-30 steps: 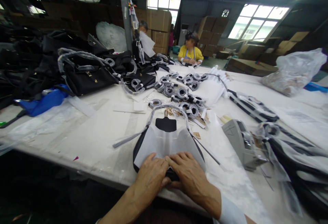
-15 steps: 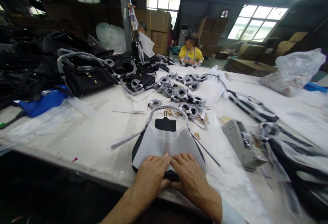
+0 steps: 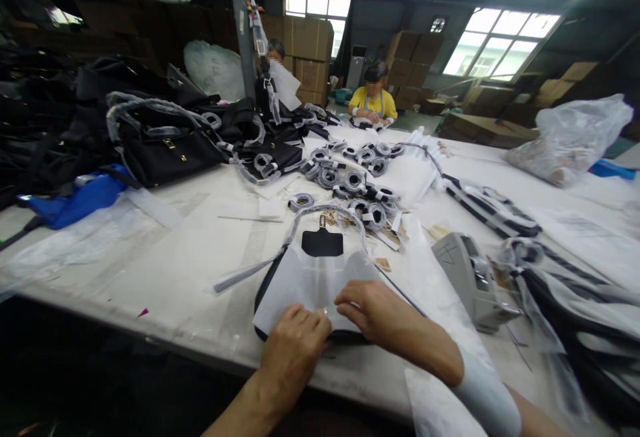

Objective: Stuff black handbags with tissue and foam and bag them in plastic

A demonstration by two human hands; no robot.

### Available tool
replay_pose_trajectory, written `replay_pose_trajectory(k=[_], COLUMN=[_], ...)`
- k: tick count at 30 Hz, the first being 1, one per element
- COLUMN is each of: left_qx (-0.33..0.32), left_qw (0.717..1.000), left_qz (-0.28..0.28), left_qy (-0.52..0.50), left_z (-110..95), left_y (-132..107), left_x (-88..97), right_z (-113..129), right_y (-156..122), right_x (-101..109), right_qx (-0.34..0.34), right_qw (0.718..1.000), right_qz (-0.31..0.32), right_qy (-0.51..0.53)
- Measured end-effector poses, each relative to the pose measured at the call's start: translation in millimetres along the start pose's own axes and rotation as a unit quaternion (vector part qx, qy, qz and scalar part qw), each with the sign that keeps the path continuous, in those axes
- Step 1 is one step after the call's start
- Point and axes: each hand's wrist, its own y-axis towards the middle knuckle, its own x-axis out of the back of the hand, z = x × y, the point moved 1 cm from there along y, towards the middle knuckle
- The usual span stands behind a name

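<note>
A black handbag (image 3: 261,290) lies in front of me at the table's near edge, a white paper sheet (image 3: 295,282) spread over its front. A black tab (image 3: 323,243) with a gold-coloured clasp shows above the sheet. The handle (image 3: 327,208), in clear wrap, arches away from me. My left hand (image 3: 296,338) is closed over the sheet's lower edge, fingers curled and thumb hidden. To its right, my right hand (image 3: 365,305) hovers low over the sheet, fingers bent together; what they hold is hidden. A small shiny spot (image 3: 325,312) shows between the hands.
Several wrapped strap coils (image 3: 355,182) lie beyond the bag. A grey tape dispenser (image 3: 463,277) stands to the right, beside more wrapped black bags (image 3: 565,317). Black handbags (image 3: 170,150) are heaped at the left. A person in yellow (image 3: 373,100) sits across the table.
My right hand has lifted from the bag's lower edge and turned, its forearm now coming in from the right. My left hand's fingers have curled more at the sheet's edge.
</note>
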Motion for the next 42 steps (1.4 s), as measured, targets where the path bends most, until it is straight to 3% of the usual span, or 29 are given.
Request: replay_pose_trajectory(k=[3,5,11,17,20,24,27,34,38,42], left_qx=[-0.037,-0.038,0.061,0.056,0.056,0.059,0.069,0.044,0.011,-0.022], left_qw=[0.997,0.996,0.997,0.997,0.994,0.982,0.980,0.989,0.993,0.985], left_qz=[-0.069,-0.080,0.044,0.048,0.097,0.180,0.185,0.138,0.118,0.168], left_qy=[0.026,0.031,-0.002,-0.013,-0.012,0.002,0.010,-0.041,-0.024,0.020], left_z=[1.5,0.7,-8.9,-8.5,-9.2,-10.5,-3.6,22.4,29.4,34.7], left_y=[-11.8,-15.9,-4.6,-15.3,-15.1,4.1,18.4,28.5,23.3,19.0], left_x=[-9.5,-12.5,-3.9,-10.1,-2.2,23.1,33.4,27.1,23.6,25.6], right_z=[1.4,-2.5,-21.5,-20.1,-17.8,-22.4,-28.7,-37.4,-39.3,-44.1], right_y=[16.8,23.3,18.3,18.1,15.9,13.2,16.8,15.8,9.7,5.6], right_x=[-7.5,-20.8,-52.8,-65.6,-70.1,-68.3,-58.3,-28.1,-32.5,-44.4], right_qx=[0.016,0.021,0.035,0.033,0.018,0.002,0.010,0.117,0.097,0.118], right_qw=[0.996,0.994,0.999,0.993,0.993,0.994,0.997,0.992,0.991,0.983], right_qz=[0.039,0.059,0.003,0.027,0.011,-0.047,-0.052,0.028,0.080,0.080], right_qy=[-0.079,-0.085,0.011,-0.107,-0.118,-0.095,-0.048,0.021,-0.052,-0.119])
